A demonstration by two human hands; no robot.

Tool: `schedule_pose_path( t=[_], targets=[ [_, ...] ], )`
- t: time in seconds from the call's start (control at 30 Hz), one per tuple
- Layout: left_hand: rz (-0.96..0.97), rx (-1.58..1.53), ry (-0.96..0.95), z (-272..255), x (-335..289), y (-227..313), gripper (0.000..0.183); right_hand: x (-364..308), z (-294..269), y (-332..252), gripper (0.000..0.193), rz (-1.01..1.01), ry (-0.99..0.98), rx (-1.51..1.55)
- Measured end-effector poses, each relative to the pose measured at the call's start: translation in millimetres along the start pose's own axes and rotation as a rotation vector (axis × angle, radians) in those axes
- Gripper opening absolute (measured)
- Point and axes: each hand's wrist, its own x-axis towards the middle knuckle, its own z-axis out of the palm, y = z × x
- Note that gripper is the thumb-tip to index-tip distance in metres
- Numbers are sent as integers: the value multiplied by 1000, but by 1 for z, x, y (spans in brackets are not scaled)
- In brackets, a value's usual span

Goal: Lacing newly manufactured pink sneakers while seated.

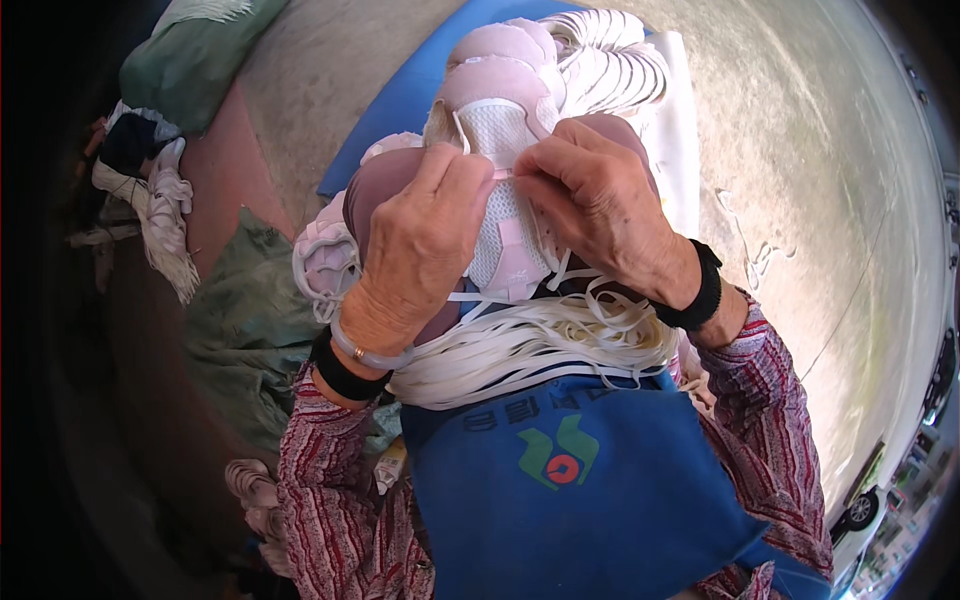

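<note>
A pink and white shoe upper with a mesh tongue lies across my lap. My left hand is closed in a pinch at its left edge, where a white shoelace sticks up past the fingertips. Opposite it, my right hand has its fingers curled together at the upper's right edge. What those fingers pinch is hidden behind them. Loose white lace ends hang below the right hand. Closer to my body, a thick bundle of white laces rests on my blue apron.
Several striped white uppers are stacked beyond my knees. Another pink upper sits beside my left knee. Green sacks and more uppers lie at left. A stray lace is on the concrete floor at right.
</note>
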Motion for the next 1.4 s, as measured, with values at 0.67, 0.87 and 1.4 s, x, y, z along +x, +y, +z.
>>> schedule_pose_path(
  t=[0.67, 0.87, 1.4],
  targets=[
    [-229, -154, 13, -7, -1, -1, 17, 3, 11, -9, 25, -104, 64, -153],
    [-108, -57, -120, -15, 10, 0, 14, 1, 9, -6, 28, -82, 57, -181],
    [-471, -342, -231, -63, -18, -3, 5, 10, 19, -23, 29, -158, -126, -43]
  ],
)
